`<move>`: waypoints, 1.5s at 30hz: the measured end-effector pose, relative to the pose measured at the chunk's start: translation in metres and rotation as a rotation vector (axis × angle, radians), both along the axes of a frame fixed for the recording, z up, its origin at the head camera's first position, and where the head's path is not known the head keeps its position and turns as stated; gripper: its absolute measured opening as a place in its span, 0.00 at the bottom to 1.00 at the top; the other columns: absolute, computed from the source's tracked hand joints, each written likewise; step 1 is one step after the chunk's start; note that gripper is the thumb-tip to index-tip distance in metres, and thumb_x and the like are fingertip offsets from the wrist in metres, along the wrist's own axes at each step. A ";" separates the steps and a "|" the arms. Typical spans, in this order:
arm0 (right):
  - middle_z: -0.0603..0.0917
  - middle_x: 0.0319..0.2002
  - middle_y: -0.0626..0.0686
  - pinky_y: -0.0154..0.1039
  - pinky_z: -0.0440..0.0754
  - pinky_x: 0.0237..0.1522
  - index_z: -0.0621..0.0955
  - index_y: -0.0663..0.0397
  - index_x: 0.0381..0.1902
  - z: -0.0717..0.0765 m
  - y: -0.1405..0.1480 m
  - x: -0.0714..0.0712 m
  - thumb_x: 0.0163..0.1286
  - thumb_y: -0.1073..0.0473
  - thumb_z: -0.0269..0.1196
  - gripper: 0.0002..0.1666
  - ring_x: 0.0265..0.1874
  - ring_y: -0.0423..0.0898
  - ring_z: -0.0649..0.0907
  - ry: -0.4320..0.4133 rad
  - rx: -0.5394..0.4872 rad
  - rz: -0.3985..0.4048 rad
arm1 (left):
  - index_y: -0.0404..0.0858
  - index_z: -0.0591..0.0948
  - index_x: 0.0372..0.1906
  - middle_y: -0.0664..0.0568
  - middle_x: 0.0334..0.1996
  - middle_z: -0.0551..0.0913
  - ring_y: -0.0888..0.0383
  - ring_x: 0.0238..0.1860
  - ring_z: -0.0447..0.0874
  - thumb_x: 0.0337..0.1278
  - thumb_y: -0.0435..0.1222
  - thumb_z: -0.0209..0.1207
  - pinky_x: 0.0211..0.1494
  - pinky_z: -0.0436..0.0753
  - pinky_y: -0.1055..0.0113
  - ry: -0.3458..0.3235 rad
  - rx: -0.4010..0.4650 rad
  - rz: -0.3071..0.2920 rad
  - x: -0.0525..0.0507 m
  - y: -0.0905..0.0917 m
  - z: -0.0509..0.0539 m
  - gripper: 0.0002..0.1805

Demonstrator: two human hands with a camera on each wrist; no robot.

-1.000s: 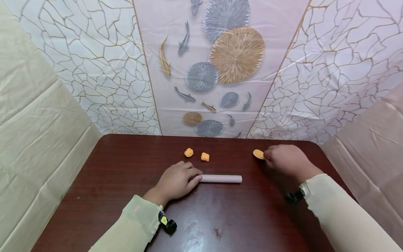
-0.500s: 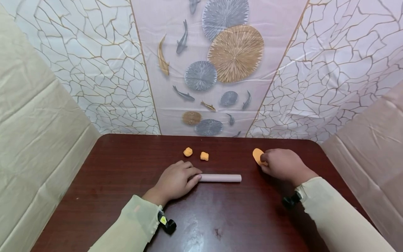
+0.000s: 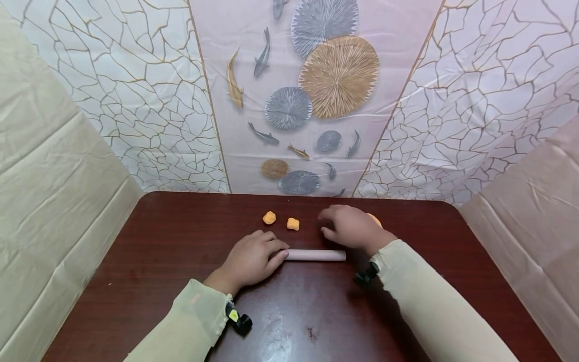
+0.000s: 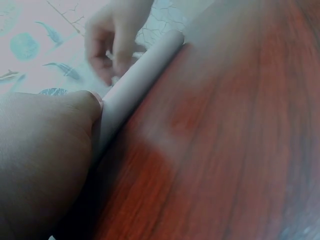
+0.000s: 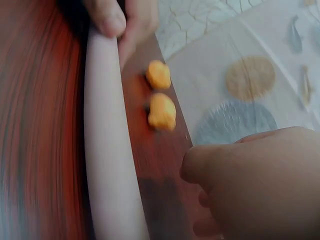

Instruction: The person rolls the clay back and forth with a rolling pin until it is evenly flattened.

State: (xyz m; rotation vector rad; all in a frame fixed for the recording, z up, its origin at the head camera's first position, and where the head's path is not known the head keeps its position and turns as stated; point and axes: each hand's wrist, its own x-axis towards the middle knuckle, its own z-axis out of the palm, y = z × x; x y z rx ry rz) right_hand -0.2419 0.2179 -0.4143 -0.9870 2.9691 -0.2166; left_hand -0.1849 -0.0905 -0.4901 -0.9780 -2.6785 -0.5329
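Observation:
My left hand (image 3: 253,259) holds the left end of a smooth pale-pink rolling rod (image 3: 316,255) lying on the table, thumb on the near side and fingers beyond. In the right wrist view, the rod (image 5: 110,135) runs away toward that thumb. Above the table, past the rod's right part, is my right hand (image 3: 350,227), fingers loosely bent and nothing in them. Partly hidden behind it lies a flattened piece of orange dough (image 3: 375,219). Two small orange dough lumps, a left one (image 3: 269,217) and a right one (image 3: 293,223), sit beyond the rod.
The dark red-brown wooden table (image 3: 149,261) has rounded far corners. A patterned cloth (image 3: 289,141) hangs behind its far edge, with pale cloth walls at both sides. Black camera straps sit on the left wrist (image 3: 238,319) and right wrist (image 3: 366,275).
My right hand has let go of the flattened dough at the right and moved left toward the two lumps. The left hand and the rod have stayed in place.

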 end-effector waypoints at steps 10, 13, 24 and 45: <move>0.81 0.72 0.51 0.48 0.88 0.58 0.75 0.40 0.84 -0.006 -0.044 -0.014 0.80 0.56 0.71 0.38 0.52 0.44 0.87 -0.101 -0.078 0.040 | 0.57 0.94 0.57 0.64 0.46 0.90 0.58 0.46 0.85 0.86 0.55 0.60 0.53 0.87 0.57 0.018 -0.007 -0.007 -0.002 0.001 -0.002 0.15; 0.78 0.74 0.52 0.47 0.87 0.55 0.75 0.36 0.85 -0.005 -0.053 -0.017 0.79 0.61 0.70 0.40 0.54 0.45 0.86 -0.115 -0.065 0.097 | 0.57 0.94 0.57 0.63 0.47 0.90 0.57 0.47 0.86 0.86 0.55 0.60 0.54 0.87 0.56 0.008 -0.007 -0.012 -0.002 0.001 -0.001 0.16; 0.80 0.70 0.52 0.49 0.88 0.59 0.82 0.34 0.78 -0.010 -0.073 -0.025 0.77 0.64 0.71 0.35 0.58 0.47 0.86 -0.134 0.004 0.172 | 0.56 0.94 0.58 0.62 0.49 0.91 0.57 0.48 0.87 0.86 0.54 0.60 0.54 0.88 0.56 0.007 -0.006 -0.024 -0.001 0.000 0.002 0.15; 0.91 0.59 0.51 0.50 0.88 0.66 0.87 0.53 0.68 -0.001 -0.077 -0.012 0.81 0.58 0.70 0.21 0.60 0.49 0.89 -0.083 -0.042 0.097 | 0.56 0.94 0.58 0.62 0.48 0.91 0.57 0.47 0.86 0.86 0.54 0.61 0.53 0.87 0.56 0.006 0.004 -0.024 0.001 -0.001 0.000 0.15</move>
